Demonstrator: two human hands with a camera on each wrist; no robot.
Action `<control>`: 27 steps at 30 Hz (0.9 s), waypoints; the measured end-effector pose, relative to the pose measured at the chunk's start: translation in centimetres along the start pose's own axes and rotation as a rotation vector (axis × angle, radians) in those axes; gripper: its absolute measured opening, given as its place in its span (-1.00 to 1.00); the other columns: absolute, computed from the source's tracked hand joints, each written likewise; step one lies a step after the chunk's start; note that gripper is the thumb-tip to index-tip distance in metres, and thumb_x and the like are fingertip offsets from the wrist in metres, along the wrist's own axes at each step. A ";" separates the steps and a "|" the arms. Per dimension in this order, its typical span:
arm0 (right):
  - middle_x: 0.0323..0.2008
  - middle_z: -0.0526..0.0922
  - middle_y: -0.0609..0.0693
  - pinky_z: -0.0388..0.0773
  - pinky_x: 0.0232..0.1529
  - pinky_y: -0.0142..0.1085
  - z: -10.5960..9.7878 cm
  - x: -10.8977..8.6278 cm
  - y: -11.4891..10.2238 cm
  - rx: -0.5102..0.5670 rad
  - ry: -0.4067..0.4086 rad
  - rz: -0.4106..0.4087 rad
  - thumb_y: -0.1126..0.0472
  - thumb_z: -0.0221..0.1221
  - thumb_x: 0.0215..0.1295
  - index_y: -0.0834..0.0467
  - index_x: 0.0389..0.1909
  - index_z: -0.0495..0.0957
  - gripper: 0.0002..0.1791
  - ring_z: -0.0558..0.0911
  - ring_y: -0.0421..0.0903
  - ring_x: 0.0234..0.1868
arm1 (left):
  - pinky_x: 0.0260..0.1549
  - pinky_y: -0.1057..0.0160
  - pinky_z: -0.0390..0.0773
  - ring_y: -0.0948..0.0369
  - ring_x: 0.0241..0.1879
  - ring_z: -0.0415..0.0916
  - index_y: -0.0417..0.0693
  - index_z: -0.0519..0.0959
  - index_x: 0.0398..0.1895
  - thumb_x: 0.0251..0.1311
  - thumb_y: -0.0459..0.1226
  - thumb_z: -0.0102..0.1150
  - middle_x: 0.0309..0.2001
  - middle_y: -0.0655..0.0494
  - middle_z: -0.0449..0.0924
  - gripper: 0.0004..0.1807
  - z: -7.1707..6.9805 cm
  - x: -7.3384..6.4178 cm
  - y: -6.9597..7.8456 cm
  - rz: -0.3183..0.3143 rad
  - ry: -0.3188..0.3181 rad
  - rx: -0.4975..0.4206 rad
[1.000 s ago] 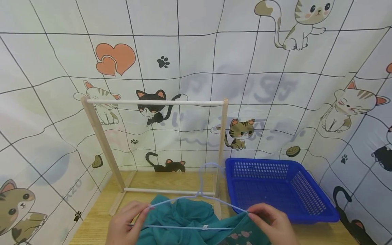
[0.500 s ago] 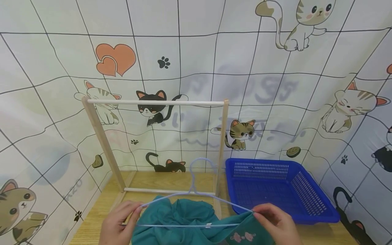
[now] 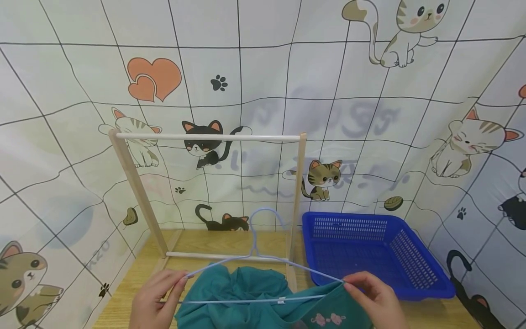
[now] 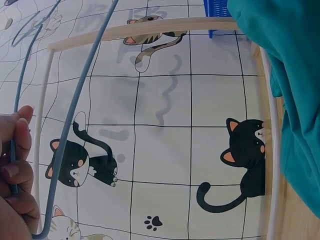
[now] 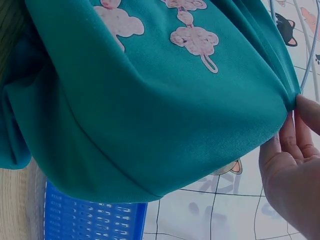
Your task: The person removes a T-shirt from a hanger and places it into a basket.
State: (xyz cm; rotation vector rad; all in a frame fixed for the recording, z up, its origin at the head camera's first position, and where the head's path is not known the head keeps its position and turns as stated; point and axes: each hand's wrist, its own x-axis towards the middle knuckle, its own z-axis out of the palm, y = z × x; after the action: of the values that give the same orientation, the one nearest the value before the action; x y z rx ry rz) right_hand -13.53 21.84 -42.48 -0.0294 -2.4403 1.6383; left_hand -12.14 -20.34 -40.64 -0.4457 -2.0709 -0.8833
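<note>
Between both hands a pale blue clothes hanger (image 3: 234,301) is held upright, hook at the top. My left hand (image 3: 158,297) pinches its left end; in the left wrist view, the left hand's fingers (image 4: 19,172) curl round the bar. A teal garment (image 3: 255,315) with pink flower trims (image 3: 328,320) hangs bunched about the lower bar. At the right, the garment covers the hanger's corner, which is hidden. My right hand (image 3: 374,297) pinches cloth and hanger there, thumb against fingers; the right wrist view shows the stretched teal cloth (image 5: 135,115) under that grip.
Behind the hanger stands a wooden rack (image 3: 141,196) with a white top rail (image 3: 209,137). A blue plastic basket (image 3: 353,256) sits to its right on the wood-grain table (image 3: 119,292). A cat-print sheet (image 3: 263,68) forms the backdrop.
The left hand has moved left and the right hand slightly right. The hanger's hook has shifted left and up a little. More of the garment's trimmed side shows by the right hand.
</note>
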 end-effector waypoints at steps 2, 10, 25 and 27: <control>-0.32 0.67 -0.06 0.61 -0.31 -0.40 0.0 0.1 0.0 0.001 -0.001 0.007 0.26 0.22 0.24 0.21 -0.23 0.59 -0.87 0.64 -0.25 -0.31 | -0.38 0.60 0.40 0.50 -0.37 0.42 -0.02 0.71 -0.35 -0.17 -0.61 0.33 -0.41 0.27 0.62 -0.65 0.0 0.0 -0.1 0.014 0.008 -0.011; -0.33 0.66 -0.07 0.58 -0.30 -0.43 -0.1 0.5 0.5 -0.034 0.021 0.046 0.26 0.23 0.23 0.23 -0.23 0.59 -0.86 0.61 -0.30 -0.34 | -0.37 0.63 0.41 0.53 -0.34 0.44 -0.08 0.71 -0.36 -0.20 -0.66 0.30 -0.39 0.24 0.63 -0.63 -0.2 0.0 -0.5 0.023 0.040 -0.044; -0.34 0.64 -0.06 0.56 -0.29 -0.43 0.6 0.6 0.7 -0.031 0.000 0.052 0.28 0.22 0.23 0.23 -0.25 0.57 -0.88 0.59 -0.31 -0.34 | -0.64 0.57 0.27 0.54 -0.51 0.25 -0.12 0.71 -0.37 -0.05 -0.60 0.27 -0.46 0.41 0.52 -0.75 -1.1 0.3 -0.3 -0.114 0.074 0.019; -0.33 0.64 -0.05 0.56 -0.30 -0.43 0.9 0.5 0.7 -0.026 -0.016 0.059 0.27 0.22 0.23 0.22 -0.25 0.57 -0.89 0.60 -0.30 -0.34 | -0.60 0.56 0.29 0.54 -0.50 0.28 -0.11 0.71 -0.39 -0.05 -0.59 0.28 -0.47 0.42 0.51 -0.76 -1.2 0.3 -0.2 -0.128 0.076 0.037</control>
State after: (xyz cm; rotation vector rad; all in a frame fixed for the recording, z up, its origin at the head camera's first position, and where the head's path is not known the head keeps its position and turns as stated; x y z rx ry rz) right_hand -14.29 21.38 -43.37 -0.0925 -2.4951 1.6374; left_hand -11.79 -21.38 -40.01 -0.2587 -2.0603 -0.9211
